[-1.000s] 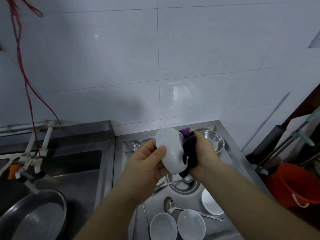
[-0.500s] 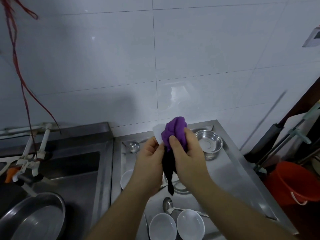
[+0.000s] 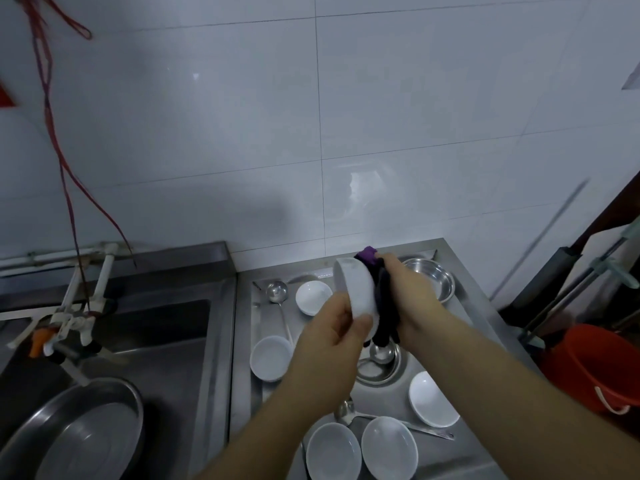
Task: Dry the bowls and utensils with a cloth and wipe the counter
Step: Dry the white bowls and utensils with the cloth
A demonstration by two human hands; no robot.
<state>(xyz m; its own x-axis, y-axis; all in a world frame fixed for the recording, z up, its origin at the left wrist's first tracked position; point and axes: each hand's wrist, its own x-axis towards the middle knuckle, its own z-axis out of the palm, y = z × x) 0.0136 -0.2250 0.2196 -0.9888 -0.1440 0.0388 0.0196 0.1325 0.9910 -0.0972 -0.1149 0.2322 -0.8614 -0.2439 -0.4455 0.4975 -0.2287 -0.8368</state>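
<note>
While the steel surface (image 3: pixel 474 317) carries the waiting bowls, we tilt one white bowl (image 3: pixel 356 289) above it; our left hand (image 3: pixel 332 327) clasps its rim so our right hand (image 3: pixel 412 296), gripping the purple cloth (image 3: pixel 381 299), can rub inside.

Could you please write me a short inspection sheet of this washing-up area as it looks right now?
Surface: steel counter beside a sink.
Job's things: white bowl held up on edge; purple cloth against it; five white bowls, two steel bowls, ladles and a spoon on the counter.
Clutter: steel basin in the sink.
Hands: left hand grips the bowl; right hand grips the cloth.
Cables: red cord hanging over the tap.
Surroundings: white tiled wall; orange bucket and pole handles at right.
</note>
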